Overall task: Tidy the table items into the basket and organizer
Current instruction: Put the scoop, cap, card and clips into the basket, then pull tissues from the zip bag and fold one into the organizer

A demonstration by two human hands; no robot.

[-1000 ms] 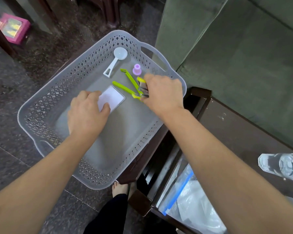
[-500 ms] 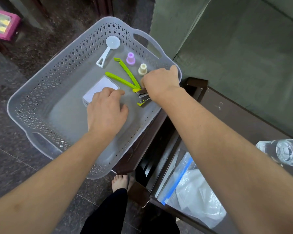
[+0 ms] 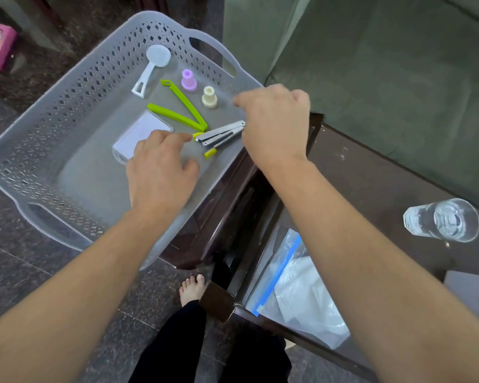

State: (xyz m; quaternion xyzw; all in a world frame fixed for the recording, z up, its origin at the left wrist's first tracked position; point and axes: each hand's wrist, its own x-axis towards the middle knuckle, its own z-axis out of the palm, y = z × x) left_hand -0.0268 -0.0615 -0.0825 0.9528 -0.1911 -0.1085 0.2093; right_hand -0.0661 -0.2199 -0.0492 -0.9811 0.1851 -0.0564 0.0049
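Clips (image 3: 183, 109), scoop (image 3: 152, 67), caps (image 3: 209, 97) and card (image 3: 143, 134) lie in our basket (image 3: 67, 106), our left hand (image 3: 161, 167) and right hand (image 3: 274, 125) hover empty-fingered, while glass (image 3: 443, 221) waits on the desk (image 3: 371, 175).

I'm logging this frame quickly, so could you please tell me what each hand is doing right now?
Left hand: open, fingers spread, holding nothing.
Right hand: loosely curled beside the metal clips; whether it holds them cannot be told.

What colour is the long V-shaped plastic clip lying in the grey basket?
Lime green: the V-shaped plastic clip, seen in the head view.
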